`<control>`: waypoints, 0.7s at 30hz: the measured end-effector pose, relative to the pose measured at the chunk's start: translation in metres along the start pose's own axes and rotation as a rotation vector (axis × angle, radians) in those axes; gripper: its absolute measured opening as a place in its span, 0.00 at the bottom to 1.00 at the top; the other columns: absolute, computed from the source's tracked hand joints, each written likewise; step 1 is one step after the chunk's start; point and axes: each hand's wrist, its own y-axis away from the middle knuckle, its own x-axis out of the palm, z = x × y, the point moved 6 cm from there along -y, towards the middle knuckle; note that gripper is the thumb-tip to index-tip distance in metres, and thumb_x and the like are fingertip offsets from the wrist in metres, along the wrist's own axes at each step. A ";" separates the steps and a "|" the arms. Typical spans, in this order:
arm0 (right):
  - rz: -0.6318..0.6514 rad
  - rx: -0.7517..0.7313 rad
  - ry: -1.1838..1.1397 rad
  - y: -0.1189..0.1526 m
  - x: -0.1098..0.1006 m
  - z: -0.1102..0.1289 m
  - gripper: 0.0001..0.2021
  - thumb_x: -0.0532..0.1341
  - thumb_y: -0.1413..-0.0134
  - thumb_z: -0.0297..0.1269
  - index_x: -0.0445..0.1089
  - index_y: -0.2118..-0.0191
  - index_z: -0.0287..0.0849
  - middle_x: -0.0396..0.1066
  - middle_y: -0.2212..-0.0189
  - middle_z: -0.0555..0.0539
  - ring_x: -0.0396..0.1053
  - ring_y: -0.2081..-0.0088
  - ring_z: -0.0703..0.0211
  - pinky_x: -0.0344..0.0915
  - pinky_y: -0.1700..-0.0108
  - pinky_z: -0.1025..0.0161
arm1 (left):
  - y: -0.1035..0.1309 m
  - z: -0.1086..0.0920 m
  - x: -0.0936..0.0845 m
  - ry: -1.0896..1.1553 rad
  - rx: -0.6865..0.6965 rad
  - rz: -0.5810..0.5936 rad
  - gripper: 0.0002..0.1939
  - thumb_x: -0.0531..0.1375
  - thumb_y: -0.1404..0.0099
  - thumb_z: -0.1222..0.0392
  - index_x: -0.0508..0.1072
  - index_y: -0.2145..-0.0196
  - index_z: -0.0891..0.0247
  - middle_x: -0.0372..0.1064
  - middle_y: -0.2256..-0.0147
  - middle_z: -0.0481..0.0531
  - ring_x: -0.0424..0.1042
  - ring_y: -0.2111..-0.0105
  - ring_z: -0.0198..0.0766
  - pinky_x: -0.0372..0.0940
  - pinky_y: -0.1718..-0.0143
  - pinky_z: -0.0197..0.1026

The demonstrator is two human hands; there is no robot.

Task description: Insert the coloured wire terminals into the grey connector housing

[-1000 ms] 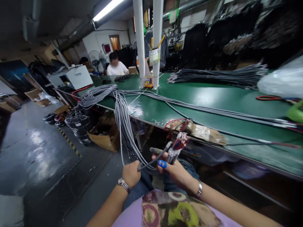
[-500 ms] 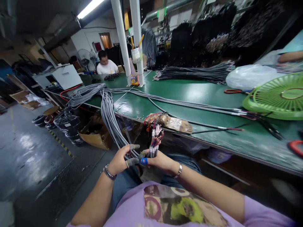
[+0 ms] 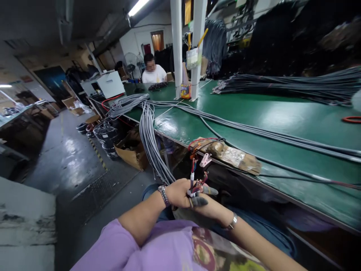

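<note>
My left hand [image 3: 180, 192] curls closed around round, grey, plastic-sheathed cables [image 3: 153, 150] draping from the green-topped table [image 3: 254, 109], stripped red-and-blue wire ends [image 3: 200, 185] poking out; my right hand [image 3: 210, 206], partly covered, I can't tell. Light, even pressure should gather them without bending copper.

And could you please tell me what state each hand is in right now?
Left hand: closed around a bundle of cable ends, multicoloured wires sticking out.
Right hand: partly hidden behind the left; open or closed cannot be told.
</note>
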 end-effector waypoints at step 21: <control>-0.242 0.095 -0.094 0.018 -0.021 -0.004 0.14 0.63 0.55 0.41 0.70 0.61 0.42 0.71 0.58 0.43 0.68 0.58 0.52 0.64 0.54 0.56 | 0.026 0.066 -0.013 0.772 -0.220 -0.469 0.25 0.60 0.45 0.39 0.75 0.72 0.68 0.64 0.85 0.48 0.69 0.81 0.36 0.62 0.77 0.37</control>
